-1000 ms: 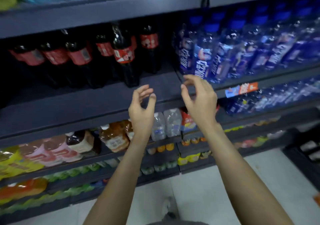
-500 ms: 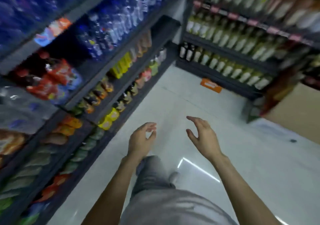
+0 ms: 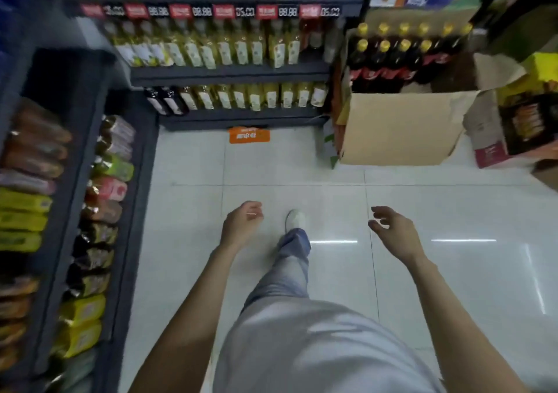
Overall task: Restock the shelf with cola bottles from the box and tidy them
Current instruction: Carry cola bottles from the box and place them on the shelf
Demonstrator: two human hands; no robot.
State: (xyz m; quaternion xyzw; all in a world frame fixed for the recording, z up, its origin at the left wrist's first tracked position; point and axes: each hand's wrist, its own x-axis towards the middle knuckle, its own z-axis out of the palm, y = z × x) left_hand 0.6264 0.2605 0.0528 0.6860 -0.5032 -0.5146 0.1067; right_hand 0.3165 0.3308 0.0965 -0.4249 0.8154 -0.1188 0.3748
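Left hand [image 3: 241, 222] and right hand [image 3: 394, 232], head view: both held out over pale floor tiles [image 3: 453, 205], fingers loosely curled, holding nothing. Cardboard box [image 3: 401, 127] far right on the floor, open, cola bottles [image 3: 389, 57] standing inside. Dark shelves [image 3: 229, 72] of yellow bottles far centre; snack packets left.

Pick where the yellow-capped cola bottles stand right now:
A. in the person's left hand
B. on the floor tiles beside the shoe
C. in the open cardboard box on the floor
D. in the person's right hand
C: the cola bottles stand upright inside the cardboard box; the left hand and right hand hold nothing.
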